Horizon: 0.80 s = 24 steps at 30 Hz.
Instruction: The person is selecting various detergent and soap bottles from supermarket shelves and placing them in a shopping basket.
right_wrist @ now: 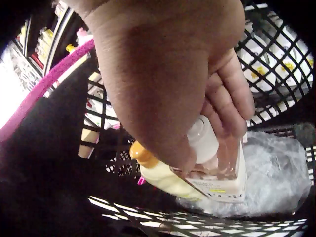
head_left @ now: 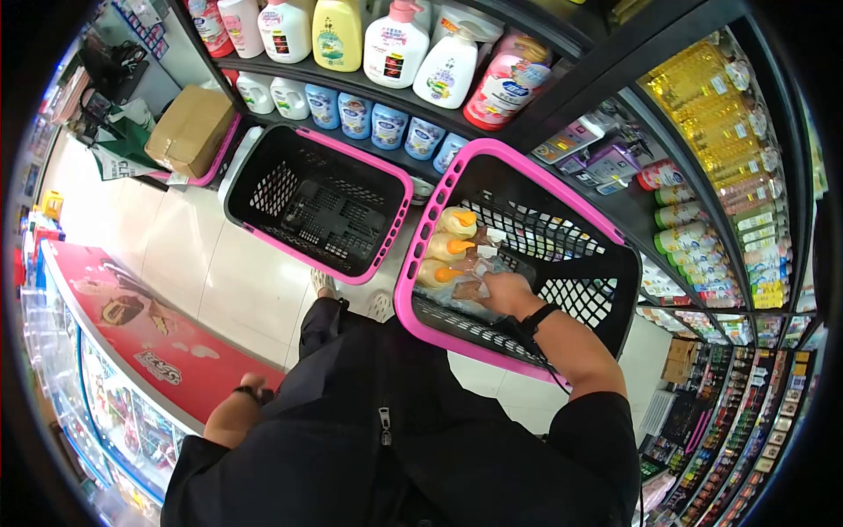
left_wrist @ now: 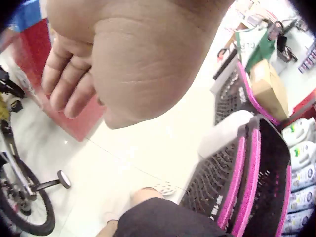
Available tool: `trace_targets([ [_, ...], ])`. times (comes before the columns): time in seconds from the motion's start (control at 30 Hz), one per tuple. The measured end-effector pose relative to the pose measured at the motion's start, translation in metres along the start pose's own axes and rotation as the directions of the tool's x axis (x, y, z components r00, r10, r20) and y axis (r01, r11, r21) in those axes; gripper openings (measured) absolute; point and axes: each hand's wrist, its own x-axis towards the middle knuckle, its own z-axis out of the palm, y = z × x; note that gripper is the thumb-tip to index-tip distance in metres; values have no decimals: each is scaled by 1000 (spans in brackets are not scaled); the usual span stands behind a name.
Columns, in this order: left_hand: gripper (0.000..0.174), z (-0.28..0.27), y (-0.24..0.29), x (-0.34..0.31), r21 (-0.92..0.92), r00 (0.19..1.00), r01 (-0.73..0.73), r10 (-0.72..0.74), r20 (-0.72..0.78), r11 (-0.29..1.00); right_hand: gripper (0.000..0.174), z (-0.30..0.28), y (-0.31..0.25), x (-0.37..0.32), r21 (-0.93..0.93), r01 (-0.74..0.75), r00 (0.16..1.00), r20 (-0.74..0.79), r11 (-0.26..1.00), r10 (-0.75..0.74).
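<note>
Inside the black basket with a pink rim (head_left: 407, 285), my right hand (head_left: 509, 293) grips a clear pinkish bottle with a white top (right_wrist: 226, 183), fingers and thumb around its upper part. Beside it, at the basket's left end, stand several cream bottles with orange tops (head_left: 450, 247). A crumpled clear plastic bag (right_wrist: 276, 173) lies against the held bottle in the right wrist view. My left hand (left_wrist: 138, 64) hangs at my side with nothing in it, its fingers loosely bent, near the red counter panel (head_left: 158, 329).
A second pink-rimmed basket (head_left: 397, 230) stands on the tiled floor to the left. Behind both is a shelf with pump bottles (head_left: 395, 48) and blue refill packs (head_left: 355, 116). A cardboard box (head_left: 189, 132) sits at the back left. A bicycle wheel (left_wrist: 32, 217) shows in the left wrist view.
</note>
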Motion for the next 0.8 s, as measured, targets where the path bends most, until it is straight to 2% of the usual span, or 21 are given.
trace_targets([
  [0.03, 18, 19, 4, -27, -137, 995, 76, -67, 71, 988, 43, 12, 1, 8, 7, 1, 1000, -4, 1000, -1],
  [0.1, 18, 26, 20, -73, -516, 981, 191, -172, 84, 835, 44, 24, 0, 17, 23, 5, 1000, -6, 1000, -4],
  [0.17, 19, 22, 34, -98, -710, 976, 188, -212, 56, 679, 44, 30, -5, 25, 59, -2, 1000, -7, 998, 2],
  [0.23, 20, 7, 45, -110, -826, 973, 123, -231, -9, 550, 44, 33, -7, 31, 112, -19, 1000, -3, 994, 20],
  [0.33, 21, -47, 64, -123, -926, 957, -5, -268, -114, 377, 46, 44, -8, 41, 94, -41, 999, 12, 995, 40],
  [0.43, 24, -94, 75, -120, -959, 916, -151, -331, -226, 239, 78, 64, -5, 53, 77, -43, 999, 28, 996, 41],
  [0.47, 24, -102, 77, -117, -956, 890, -229, -359, -282, 184, 80, 69, -5, 56, 73, -48, 998, 33, 996, 45],
  [0.53, 25, -122, 73, -116, -966, 890, -179, -386, -241, 188, 84, 78, -5, 59, 62, -61, 997, 42, 996, 58],
  [0.57, 27, -125, 73, -113, -972, 868, -181, -441, -229, 147, 82, 81, -4, 61, 70, -71, 997, 36, 995, 68],
  [0.63, 29, -128, 68, -113, -971, 880, -157, -421, -220, 180, 77, 87, -6, 63, 93, -89, 996, 24, 992, 87],
  [0.73, 33, -122, 52, -111, -956, 913, -114, -351, -207, 269, 58, 90, -7, 64, 116, -124, 992, -21, 986, 127],
  [0.77, 31, -106, 41, -99, -959, 909, -138, -353, -221, 246, 61, 92, -7, 64, 118, -125, 991, -33, 985, 129],
  [0.8, 29, -99, 33, -98, -930, 921, -132, -304, -243, 342, 64, 94, -7, 64, 117, -125, 990, -48, 985, 132],
])
